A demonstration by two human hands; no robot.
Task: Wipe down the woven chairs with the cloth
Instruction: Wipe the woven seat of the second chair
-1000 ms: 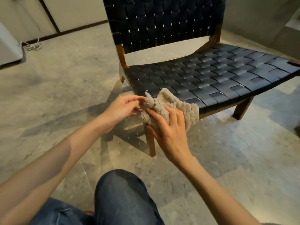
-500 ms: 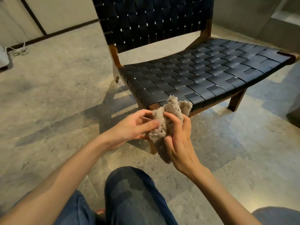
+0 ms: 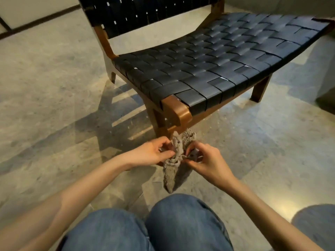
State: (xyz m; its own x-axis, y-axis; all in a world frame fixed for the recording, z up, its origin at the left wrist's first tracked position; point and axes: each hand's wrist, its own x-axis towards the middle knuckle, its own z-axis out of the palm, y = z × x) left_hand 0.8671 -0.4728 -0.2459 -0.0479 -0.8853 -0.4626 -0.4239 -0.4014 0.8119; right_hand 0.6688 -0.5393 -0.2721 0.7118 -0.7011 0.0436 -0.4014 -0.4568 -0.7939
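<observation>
Left grip [image 3: 152,153] and right grip [image 3: 208,160] each pinch one cloth [image 3: 170,176]; one woven chair [image 3: 208,69] just beyond

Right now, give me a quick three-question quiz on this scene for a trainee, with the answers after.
1. True or false: the cloth lies spread flat on the chair's woven seat.
2. Which hand grips the cloth? A) left hand only B) right hand only C) both
3. Fill in: the woven seat is ___ in colour.
Key: 1 false, it hangs bunched between both hands, lower than the seat. 2 C. 3 black.
</observation>
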